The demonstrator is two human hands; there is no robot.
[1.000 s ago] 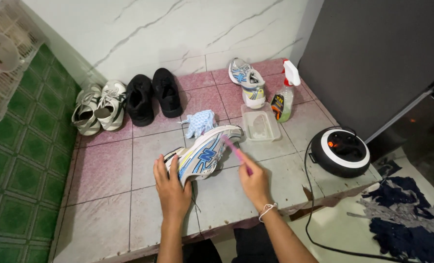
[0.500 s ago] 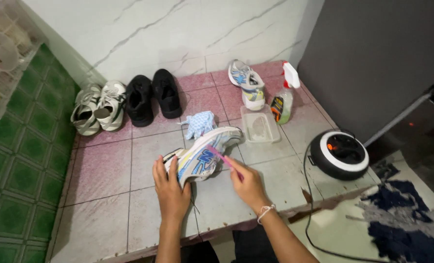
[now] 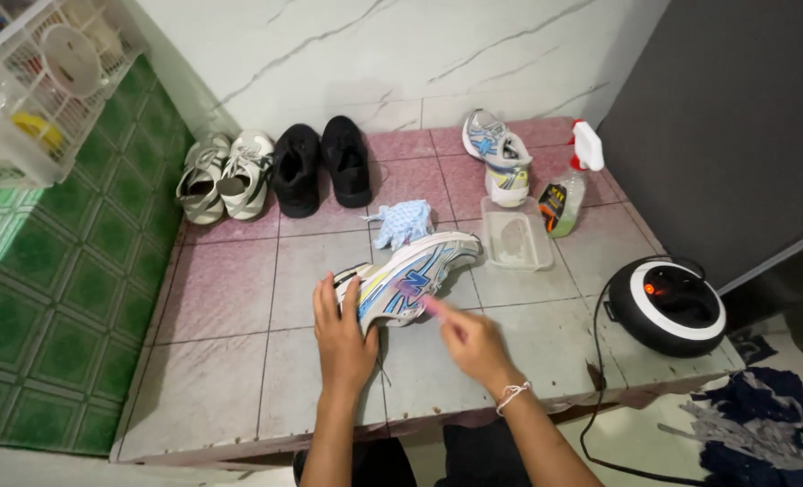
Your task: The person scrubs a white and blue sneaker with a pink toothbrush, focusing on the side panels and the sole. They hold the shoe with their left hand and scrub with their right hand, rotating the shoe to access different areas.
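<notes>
A white running shoe (image 3: 415,275) with blue and purple side stripes lies tipped on its side on the pink tiled ledge (image 3: 230,289). My left hand (image 3: 340,335) grips its heel end. My right hand (image 3: 473,343) is closed on a small pink brush (image 3: 437,309), blurred with motion, whose tip meets the shoe's lower side near the sole. A crumpled blue cloth (image 3: 401,222) lies just beyond the shoe's toe.
The matching shoe (image 3: 499,155) stands at the back right, beside a spray bottle (image 3: 568,185) and a clear shallow tub (image 3: 513,234). Black shoes (image 3: 322,164) and grey-white shoes (image 3: 223,174) line the back. A round black device (image 3: 667,305) sits right. A white basket (image 3: 45,77) hangs upper left.
My right hand has drawn the brush back along the shoe's side toward me, down and to the right. The left hand keeps its hold on the heel.
</notes>
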